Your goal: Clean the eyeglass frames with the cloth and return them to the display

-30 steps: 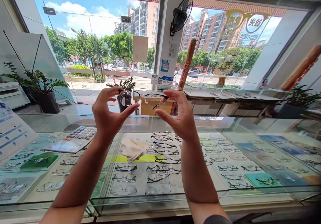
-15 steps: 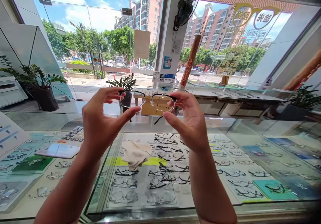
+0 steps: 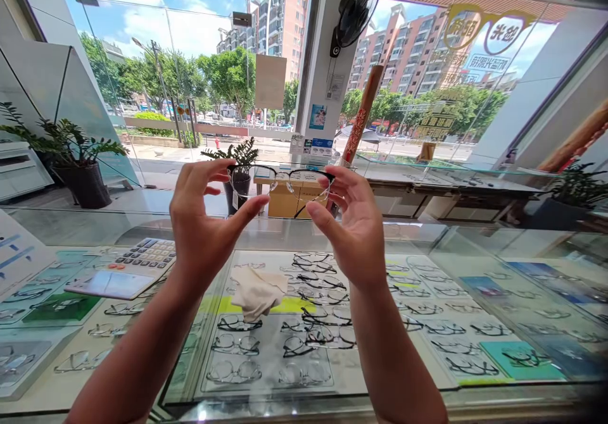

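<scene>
A pair of eyeglasses [image 3: 283, 174] with a dark upper rim and clear lenses is held up above the glass counter, facing the window. My left hand [image 3: 204, 215] pinches its left end between the fingers and thumb. At the opposite end, my right hand [image 3: 349, 221] grips the frame near the hinge, thumb below and fingers above. One dark temple tip shows beneath the lenses, by the right thumb. Below the hands, a crumpled beige cloth [image 3: 259, 291] lies on the counter top.
Rows of eyeglasses [image 3: 235, 372] fill the glass display counter [image 3: 185, 361]. A calculator [image 3: 124, 272] rests on the counter at left. Potted plants [image 3: 83, 183] stand beyond it. A wall fan [image 3: 356, 12] hangs on the pillar between large windows.
My hands have drawn slightly closer together and the eyeglasses have risen and levelled a little, so the bridge shows more clearly. Both hands keep their hold.
</scene>
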A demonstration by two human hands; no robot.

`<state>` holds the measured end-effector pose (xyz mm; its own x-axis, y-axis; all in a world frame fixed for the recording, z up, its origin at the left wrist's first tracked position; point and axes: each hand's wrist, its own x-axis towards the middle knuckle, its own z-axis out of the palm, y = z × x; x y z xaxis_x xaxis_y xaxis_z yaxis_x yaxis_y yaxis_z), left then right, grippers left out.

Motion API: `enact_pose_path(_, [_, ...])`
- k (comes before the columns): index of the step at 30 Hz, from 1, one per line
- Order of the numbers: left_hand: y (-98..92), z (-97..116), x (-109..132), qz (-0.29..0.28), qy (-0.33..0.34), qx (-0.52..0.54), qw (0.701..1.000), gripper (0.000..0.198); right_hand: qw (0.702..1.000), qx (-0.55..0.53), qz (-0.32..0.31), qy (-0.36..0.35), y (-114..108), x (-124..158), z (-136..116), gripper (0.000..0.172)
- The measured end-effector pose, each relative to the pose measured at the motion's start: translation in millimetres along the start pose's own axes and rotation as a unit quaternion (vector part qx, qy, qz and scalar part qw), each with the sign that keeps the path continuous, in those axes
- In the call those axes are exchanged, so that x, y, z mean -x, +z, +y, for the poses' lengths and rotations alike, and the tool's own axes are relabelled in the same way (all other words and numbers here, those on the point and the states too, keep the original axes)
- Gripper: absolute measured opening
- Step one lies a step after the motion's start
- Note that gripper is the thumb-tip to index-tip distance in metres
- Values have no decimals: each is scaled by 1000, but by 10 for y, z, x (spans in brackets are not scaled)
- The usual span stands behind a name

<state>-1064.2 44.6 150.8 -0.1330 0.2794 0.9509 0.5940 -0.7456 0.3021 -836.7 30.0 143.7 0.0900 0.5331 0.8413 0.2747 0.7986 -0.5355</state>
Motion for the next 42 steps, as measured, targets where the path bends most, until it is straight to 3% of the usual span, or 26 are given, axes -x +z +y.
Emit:
enact_pose_path(12, [261, -211, 62, 49, 0, -2, 999, 60, 999, 11, 26, 37, 121, -33, 209, 53])
enact_pose_path(23, [342, -338, 102, 52, -27, 21, 998, 65, 996, 79, 40, -20, 164, -7, 230, 56])
enact_pose_path(33, [296, -314, 85, 54, -16, -1, 998, 58, 997, 57, 49, 2, 182, -14, 185, 53])
enact_pose_path(42, [246, -158, 60, 89, -33, 32, 995, 57, 996, 69, 49, 14, 187, -38, 223, 56])
